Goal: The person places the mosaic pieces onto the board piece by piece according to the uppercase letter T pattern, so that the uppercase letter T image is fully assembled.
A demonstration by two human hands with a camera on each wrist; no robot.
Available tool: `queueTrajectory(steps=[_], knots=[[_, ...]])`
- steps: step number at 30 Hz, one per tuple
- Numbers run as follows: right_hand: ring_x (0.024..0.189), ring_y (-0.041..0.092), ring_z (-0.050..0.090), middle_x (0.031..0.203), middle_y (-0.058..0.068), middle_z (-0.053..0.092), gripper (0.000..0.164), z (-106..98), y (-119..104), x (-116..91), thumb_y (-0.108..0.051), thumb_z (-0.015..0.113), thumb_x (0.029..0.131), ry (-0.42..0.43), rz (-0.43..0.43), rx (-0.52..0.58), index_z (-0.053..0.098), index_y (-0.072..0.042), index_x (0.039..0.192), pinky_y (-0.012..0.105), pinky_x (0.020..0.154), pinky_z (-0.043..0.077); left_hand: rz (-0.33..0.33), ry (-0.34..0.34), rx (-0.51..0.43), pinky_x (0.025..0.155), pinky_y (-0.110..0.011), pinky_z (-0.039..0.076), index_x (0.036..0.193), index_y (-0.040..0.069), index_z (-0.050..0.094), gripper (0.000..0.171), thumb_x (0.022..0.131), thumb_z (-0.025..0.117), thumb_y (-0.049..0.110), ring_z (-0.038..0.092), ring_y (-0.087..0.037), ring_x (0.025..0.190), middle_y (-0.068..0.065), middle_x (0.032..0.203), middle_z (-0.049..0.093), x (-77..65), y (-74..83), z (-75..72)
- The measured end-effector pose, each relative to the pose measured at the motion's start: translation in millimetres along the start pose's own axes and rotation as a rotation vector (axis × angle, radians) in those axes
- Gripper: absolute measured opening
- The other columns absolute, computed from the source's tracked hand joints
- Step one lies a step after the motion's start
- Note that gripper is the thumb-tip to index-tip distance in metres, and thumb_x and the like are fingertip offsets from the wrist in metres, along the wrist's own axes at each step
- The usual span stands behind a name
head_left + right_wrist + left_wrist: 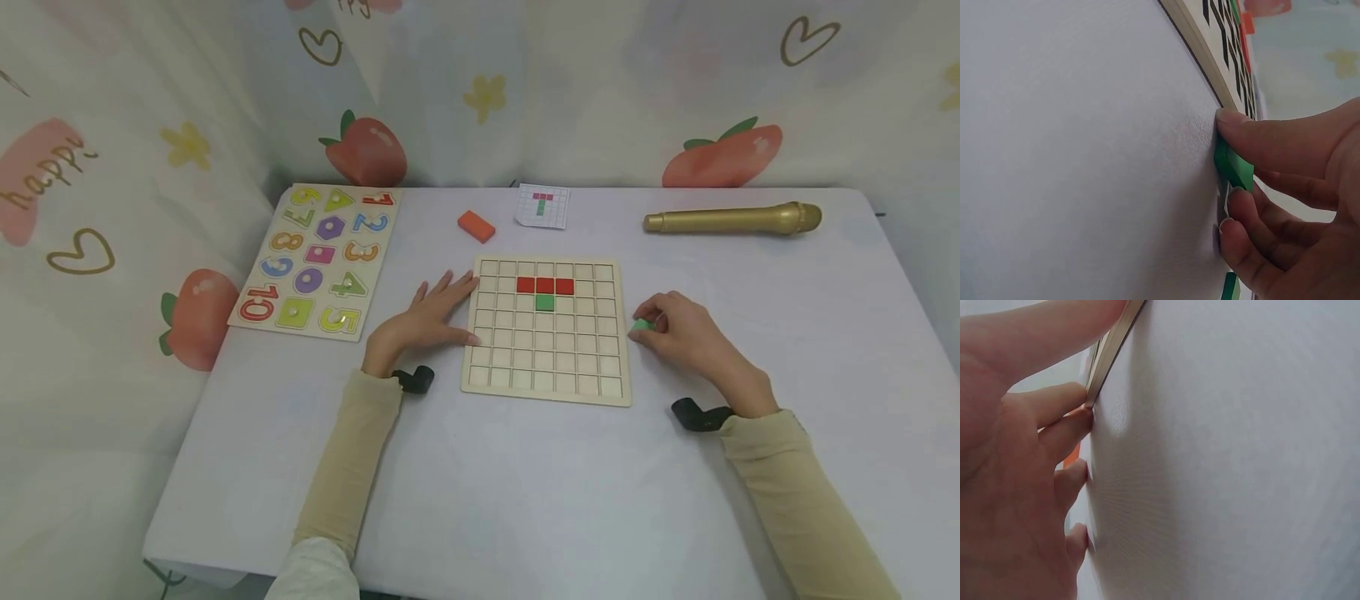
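Note:
A wooden grid board (pixel 543 354) lies flat on the table, with three red tiles (pixel 545 286) in a row and one green tile (pixel 545 303) directly under the middle one. Along the board's left edge my left hand (pixel 423 323) rests with fingers spread, thumb and fingertips touching the rim. Just off the right edge, my right hand (pixel 678 333) pinches a green tile (pixel 1236 167) between thumb and fingers, close over the tabletop. Another green piece (pixel 1230 286) shows below those fingers in the right wrist view; in the head view the hand hides it.
Behind the board lie an orange block (pixel 476 226) and a card (pixel 542 206) printed with a red and green T pattern. A number and shape puzzle board (pixel 315 262) lies at the left. A gold microphone (pixel 733 219) rests at the back right. Patterned curtains (pixel 585 100) hang behind.

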State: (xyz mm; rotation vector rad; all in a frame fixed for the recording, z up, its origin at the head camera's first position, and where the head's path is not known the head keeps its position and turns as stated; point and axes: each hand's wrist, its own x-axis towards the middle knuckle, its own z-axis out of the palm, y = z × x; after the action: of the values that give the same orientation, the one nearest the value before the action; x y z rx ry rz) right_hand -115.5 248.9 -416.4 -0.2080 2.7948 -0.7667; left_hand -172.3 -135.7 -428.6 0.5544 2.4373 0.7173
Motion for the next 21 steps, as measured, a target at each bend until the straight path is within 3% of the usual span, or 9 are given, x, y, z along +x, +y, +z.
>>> queueTrajectory(steps=[5,12,21], knots=[[0.087,0.028,0.056,0.102,0.019,0.064,0.028,3.7,0.2,-0.9,-0.01,0.07,0.096,0.018,-0.026,0.008,0.064,0.004,0.12,0.035,0.07,0.047,0.01,0.003,-0.004,0.129,-0.045,-0.015,0.167,0.022,0.014,0.1,0.091,0.077,0.041,-0.011,-0.02,0.161,0.004,0.175,0.005,-0.6,-0.8,-0.6],[0.086,0.029,0.059,0.101,0.019,0.068,0.016,10.0,1.2,-5.3,-0.003,0.066,0.098,0.099,-0.109,0.013,0.068,0.003,0.112,0.041,0.076,0.05,0.016,0.011,0.004,0.129,-0.045,-0.015,0.167,0.021,0.014,0.097,0.093,0.074,0.042,-0.01,-0.021,0.161,0.003,0.175,0.005,0.4,-2.3,0.9],[0.09,0.03,0.056,0.11,0.021,0.068,0.021,10.0,-1.9,-9.0,-0.007,0.062,0.101,0.152,-0.072,0.03,0.069,0.002,0.119,0.043,0.077,0.048,0.005,0.009,0.002,0.129,-0.046,-0.015,0.167,0.021,0.015,0.098,0.092,0.075,0.041,-0.01,-0.02,0.161,0.003,0.175,0.006,-1.2,1.3,0.2]])
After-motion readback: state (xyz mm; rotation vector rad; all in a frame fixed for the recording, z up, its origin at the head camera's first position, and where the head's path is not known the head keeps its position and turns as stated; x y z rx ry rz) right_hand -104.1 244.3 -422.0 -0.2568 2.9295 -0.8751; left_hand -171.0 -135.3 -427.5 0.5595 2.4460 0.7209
